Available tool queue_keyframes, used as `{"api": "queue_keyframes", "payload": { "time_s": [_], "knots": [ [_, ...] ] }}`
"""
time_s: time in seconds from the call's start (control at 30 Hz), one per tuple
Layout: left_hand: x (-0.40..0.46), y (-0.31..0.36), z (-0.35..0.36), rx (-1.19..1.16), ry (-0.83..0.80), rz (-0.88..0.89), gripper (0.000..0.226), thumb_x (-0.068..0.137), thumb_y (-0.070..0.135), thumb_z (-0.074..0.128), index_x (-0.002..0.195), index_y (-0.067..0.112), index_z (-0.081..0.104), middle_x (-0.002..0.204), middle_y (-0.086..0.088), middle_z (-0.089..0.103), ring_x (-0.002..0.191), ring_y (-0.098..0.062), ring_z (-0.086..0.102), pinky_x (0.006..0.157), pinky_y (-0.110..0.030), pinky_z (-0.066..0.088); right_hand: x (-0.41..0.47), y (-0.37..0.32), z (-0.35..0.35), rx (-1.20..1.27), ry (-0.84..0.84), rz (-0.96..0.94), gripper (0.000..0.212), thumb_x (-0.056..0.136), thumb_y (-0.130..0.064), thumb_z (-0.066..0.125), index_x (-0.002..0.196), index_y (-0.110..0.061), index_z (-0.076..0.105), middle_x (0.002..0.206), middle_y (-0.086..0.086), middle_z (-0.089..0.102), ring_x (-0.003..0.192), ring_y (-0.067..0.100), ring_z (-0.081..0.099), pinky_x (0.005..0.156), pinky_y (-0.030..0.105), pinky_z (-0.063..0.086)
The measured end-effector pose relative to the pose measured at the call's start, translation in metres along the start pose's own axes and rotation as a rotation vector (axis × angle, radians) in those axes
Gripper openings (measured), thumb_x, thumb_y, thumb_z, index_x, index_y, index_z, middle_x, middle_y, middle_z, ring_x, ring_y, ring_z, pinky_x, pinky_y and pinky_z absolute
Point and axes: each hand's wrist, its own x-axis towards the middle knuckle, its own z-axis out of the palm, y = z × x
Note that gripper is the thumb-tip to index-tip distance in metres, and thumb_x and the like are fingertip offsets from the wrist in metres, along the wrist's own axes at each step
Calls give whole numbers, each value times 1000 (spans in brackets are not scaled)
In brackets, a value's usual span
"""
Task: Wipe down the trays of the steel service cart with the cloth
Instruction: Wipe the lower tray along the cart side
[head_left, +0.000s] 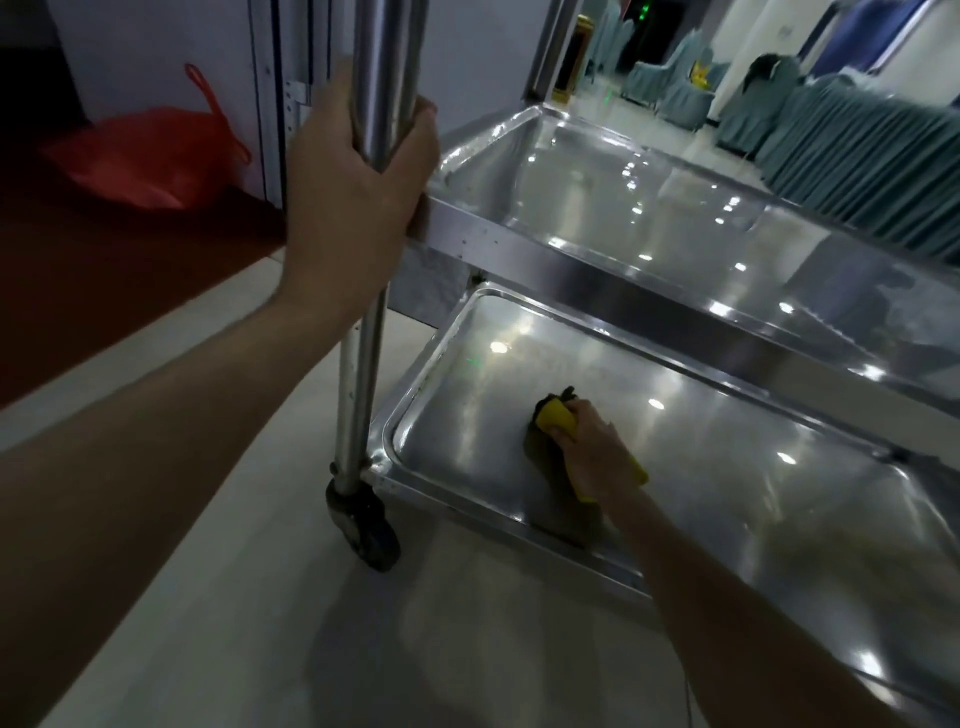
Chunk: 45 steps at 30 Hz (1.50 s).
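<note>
Cloth (558, 415), yellow and dark, sits bunched under the right hand (597, 452), whose grip is clamped around it, pressed onto the lower tray (753, 467) near its left end. That tray's long axis runs away to the right, so most unwiped steel lies rightward. The left hand (353, 197) clasps the cart post (382, 78).

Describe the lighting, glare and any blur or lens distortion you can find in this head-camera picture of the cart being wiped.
Head view: dim room; bright ceiling-light reflections speckle the upper tray and the lower tray; the wide lens bends the cart post; the background draped chairs look soft; the right hand and cloth are slightly smeared.
</note>
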Motion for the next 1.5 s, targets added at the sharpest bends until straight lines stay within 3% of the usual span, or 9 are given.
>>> {"api": "queue_keyframes", "payload": {
  "time_s": [0.27, 0.43, 0.6, 0.77, 0.9, 1.0, 1.13, 1.3, 1.5],
  "knots": [
    [-7, 15, -2, -48, -29, -78, 21, 101, 30, 64, 105, 11, 57, 84, 10, 55, 74, 6, 54, 71, -12, 45, -65, -70, 25, 34, -87, -317, 46, 96, -42, 59, 139, -29, 49, 138, -3, 58, 123, 24, 54, 104, 40, 42],
    [-33, 16, -13, -28, -59, -104, 25, 106, 30, 56, 110, 6, 56, 84, 7, 53, 75, 7, 51, 70, -9, 42, -92, -70, 17, -13, -151, -416, 54, 98, -41, 62, 147, -23, 49, 148, -1, 54, 132, 22, 51, 110, 34, 38],
    [-89, -12, -30, 75, -147, -267, 15, 104, 33, 58, 111, 21, 55, 84, 2, 57, 74, -1, 54, 66, -13, 44, -91, -33, -6, -55, -94, -304, 47, 102, -46, 54, 146, -31, 45, 142, -6, 56, 126, 21, 54, 104, 34, 39],
    [-144, -50, -52, 159, -217, -477, 26, 100, 29, 64, 125, 26, 57, 115, 20, 65, 110, 2, 62, 94, -24, 52, -80, 12, -14, 28, 44, 1, 38, 103, -51, 48, 135, -30, 48, 129, 2, 62, 112, 30, 60, 95, 48, 48],
    [-202, -48, -46, 319, -98, -592, 24, 98, 21, 66, 116, 16, 51, 104, 5, 57, 83, 3, 56, 73, -30, 52, -88, 1, -14, 13, 55, -73, 35, 105, -47, 46, 133, -26, 53, 129, 1, 61, 114, 29, 59, 100, 44, 45],
    [-230, -47, -25, 323, -314, -442, 12, 98, 13, 60, 92, 20, 51, 82, 0, 53, 70, -14, 56, 61, -27, 47, -99, -10, -8, -71, 18, -229, 45, 103, -38, 54, 145, -21, 51, 143, 4, 56, 128, 29, 54, 107, 39, 41],
    [-219, -80, 10, 534, -689, -10, 9, 100, 19, 49, 94, 18, 55, 94, 1, 52, 86, -21, 51, 75, -42, 48, -102, -7, 4, -123, -29, -413, 54, 96, -44, 48, 143, -18, 55, 147, 5, 57, 134, 27, 54, 112, 36, 40],
    [-222, -115, 42, 642, -694, 99, 28, 96, 26, 40, 117, 13, 53, 110, -10, 63, 102, -28, 53, 85, -49, 58, -96, -7, -5, -121, -104, -453, 54, 102, -37, 53, 151, -18, 44, 159, 1, 42, 146, 19, 36, 119, 19, 8],
    [-216, -123, 59, 607, -578, 17, 35, 95, 19, 41, 126, 9, 54, 123, -18, 63, 116, -33, 54, 100, -46, 42, -96, -17, 6, -149, -31, -331, 58, 97, -32, 58, 151, -15, 43, 157, 8, 45, 145, 28, 43, 121, 41, 27]
  ]
}}
